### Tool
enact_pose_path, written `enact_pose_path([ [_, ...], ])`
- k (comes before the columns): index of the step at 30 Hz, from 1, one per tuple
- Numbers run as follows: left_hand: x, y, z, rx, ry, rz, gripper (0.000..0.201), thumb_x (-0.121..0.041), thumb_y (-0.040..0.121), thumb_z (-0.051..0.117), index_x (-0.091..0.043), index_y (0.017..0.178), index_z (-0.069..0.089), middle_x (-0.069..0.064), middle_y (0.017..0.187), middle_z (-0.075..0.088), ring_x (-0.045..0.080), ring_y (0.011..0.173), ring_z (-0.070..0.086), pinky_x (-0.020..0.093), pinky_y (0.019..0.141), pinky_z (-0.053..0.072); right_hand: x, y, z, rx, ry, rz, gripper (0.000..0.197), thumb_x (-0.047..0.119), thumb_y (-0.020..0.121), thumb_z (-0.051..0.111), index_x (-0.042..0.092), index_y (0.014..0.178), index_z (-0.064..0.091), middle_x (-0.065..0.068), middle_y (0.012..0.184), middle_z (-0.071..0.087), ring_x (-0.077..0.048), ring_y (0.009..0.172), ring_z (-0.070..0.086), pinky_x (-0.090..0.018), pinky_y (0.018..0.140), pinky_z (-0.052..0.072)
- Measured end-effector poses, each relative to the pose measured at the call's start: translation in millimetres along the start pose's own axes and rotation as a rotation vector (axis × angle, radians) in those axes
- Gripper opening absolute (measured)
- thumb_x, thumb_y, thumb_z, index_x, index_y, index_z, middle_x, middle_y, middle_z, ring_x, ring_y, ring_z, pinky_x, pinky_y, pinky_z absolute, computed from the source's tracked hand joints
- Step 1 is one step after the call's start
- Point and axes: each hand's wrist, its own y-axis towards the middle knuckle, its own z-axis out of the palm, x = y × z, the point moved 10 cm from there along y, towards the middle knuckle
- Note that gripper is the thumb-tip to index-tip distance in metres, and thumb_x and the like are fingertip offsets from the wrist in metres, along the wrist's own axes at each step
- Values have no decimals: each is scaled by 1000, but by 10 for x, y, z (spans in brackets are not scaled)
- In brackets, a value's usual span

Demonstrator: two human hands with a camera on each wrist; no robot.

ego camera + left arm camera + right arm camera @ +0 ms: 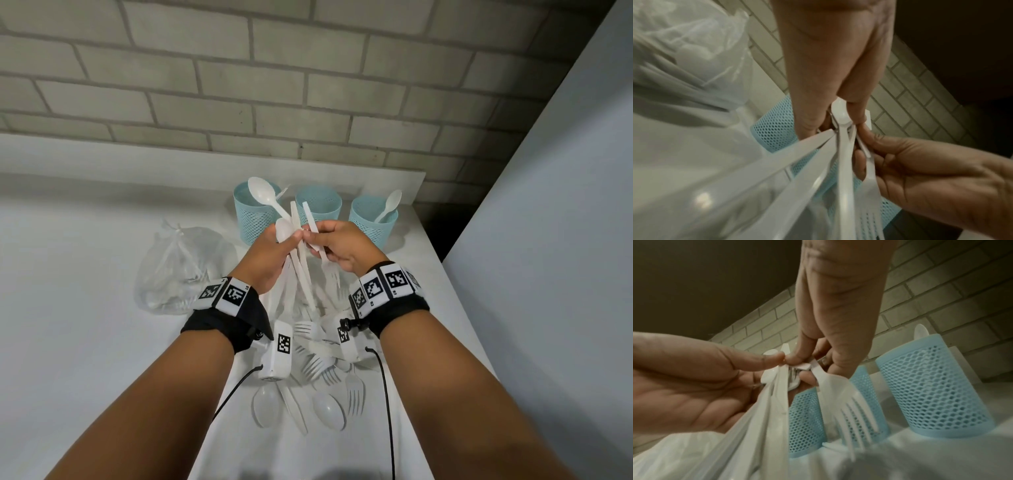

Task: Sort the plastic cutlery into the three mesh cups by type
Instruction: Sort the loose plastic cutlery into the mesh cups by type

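Three blue mesh cups stand at the back of the white table: left cup (pixel 255 219), middle cup (pixel 320 205), right cup (pixel 375 222) with one white spoon (pixel 388 205) in it. My left hand (pixel 293 238) grips a bundle of white spoons and knives (pixel 298 219), also seen as the bundle (pixel 840 146), raised in front of the cups. My right hand (pixel 313 241) touches the left and pinches the handle of a white fork (pixel 846 395), tines hanging down. Loose white cutlery (pixel 322 373) lies in a pile under my wrists.
A clear plastic bag (pixel 181 267) holding more cutlery lies left of the pile. A brick wall (pixel 308 85) runs behind the cups. The table's right edge (pixel 455 284) is close to the right cup, with a pale panel (pixel 565 205) beyond it.
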Motion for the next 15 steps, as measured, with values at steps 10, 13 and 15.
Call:
enact_pose_path([
  [10,-37,9,-47,-124,-44,15,16,-20,99,43,-22,104,58,5,93,67,18,88,65,32,81,52,187,17,3,-124,24,-75,22,10,86,65,-3,104,67,-5,69,63,-9,52,53,-16,51,44],
  [13,-64,20,-68,-164,-76,53,20,-17,99,44,-14,114,58,6,97,66,18,83,66,26,70,57,215,-6,51,-101,43,-92,20,5,87,64,-2,105,67,-5,73,66,-12,58,61,-19,53,50],
  [15,-108,23,-95,-192,-85,98,23,-13,99,44,-6,116,58,8,97,65,14,76,65,17,56,52,246,-26,62,-93,58,-118,19,2,85,64,-1,104,66,-4,75,67,-11,59,63,-20,55,52],
])
